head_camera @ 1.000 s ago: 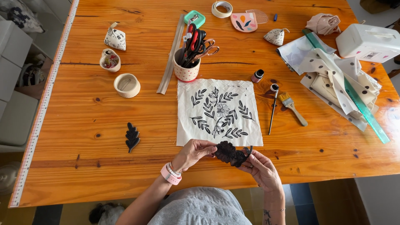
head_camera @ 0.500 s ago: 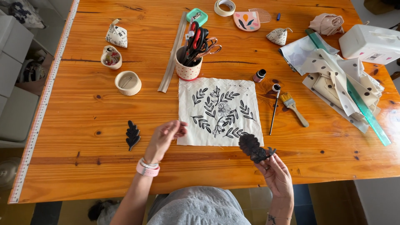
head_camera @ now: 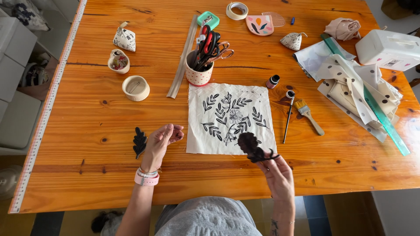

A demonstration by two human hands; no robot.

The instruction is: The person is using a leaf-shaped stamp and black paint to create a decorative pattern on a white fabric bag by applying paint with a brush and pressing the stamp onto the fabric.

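Behind both hands, a dotted cup (head_camera: 199, 76) holds scissors (head_camera: 209, 46).

- Counter (head_camera: 87, 183): orange-brown pine with dark knots.
- Fabric square (head_camera: 231, 117): cream, printed with black leaf sprigs and a flower.
- Leaf stamp (head_camera: 253, 147): black.
- Second leaf stamp (head_camera: 139, 141): black.
- Wristband (head_camera: 146, 179): pink.
- Cup (head_camera: 198, 75): cream with small red dots; scissors (head_camera: 206, 46) in it, red and black handles.
- Spotted cloth (head_camera: 358, 81): cream with dark polka dots.
- Ruler (head_camera: 372, 105): translucent green.
- Small case (head_camera: 207, 19): mint green.
- Palette (head_camera: 259, 24): pink with coloured dabs.
- Brush (head_camera: 308, 115): tan handle, yellowish bristles.
- Box (head_camera: 389, 49): white.
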